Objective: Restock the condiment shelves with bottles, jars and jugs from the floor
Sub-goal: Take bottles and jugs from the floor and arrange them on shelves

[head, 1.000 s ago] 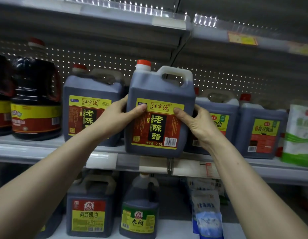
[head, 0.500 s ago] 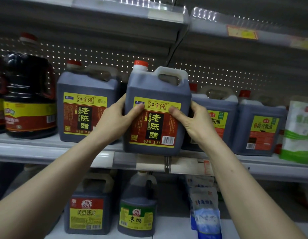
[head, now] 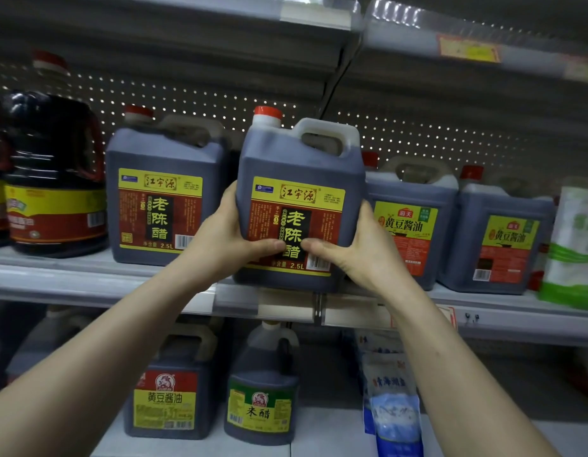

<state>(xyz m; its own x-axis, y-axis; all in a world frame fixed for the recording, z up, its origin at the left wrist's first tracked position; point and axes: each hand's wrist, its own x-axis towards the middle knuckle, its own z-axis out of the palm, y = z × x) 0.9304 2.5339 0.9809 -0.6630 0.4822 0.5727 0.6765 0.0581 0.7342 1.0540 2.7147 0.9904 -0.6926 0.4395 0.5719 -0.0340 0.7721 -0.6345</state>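
Observation:
A dark 2.5 L vinegar jug (head: pixel 299 166) with a red cap, white handle and red-and-yellow label stands at the front edge of the middle shelf (head: pixel 88 278). My left hand (head: pixel 226 239) grips its left side, thumb across the lower label. My right hand (head: pixel 355 249) grips its right side, thumb meeting the left one on the label. A matching vinegar jug (head: pixel 164 199) stands just to its left.
Two soy sauce jugs (head: pixel 414 222) (head: pixel 497 239) stand right of the held jug, then a green-and-white bag (head: pixel 572 245). A round dark bottle (head: pixel 55 179) is at the left. Below, a soy jug (head: pixel 170 387), a rice vinegar bottle (head: pixel 263 387) and salt bags (head: pixel 394 407).
Both thumbs have slid down and inward on the label until they nearly touch. The jug sits a little further back onto the shelf.

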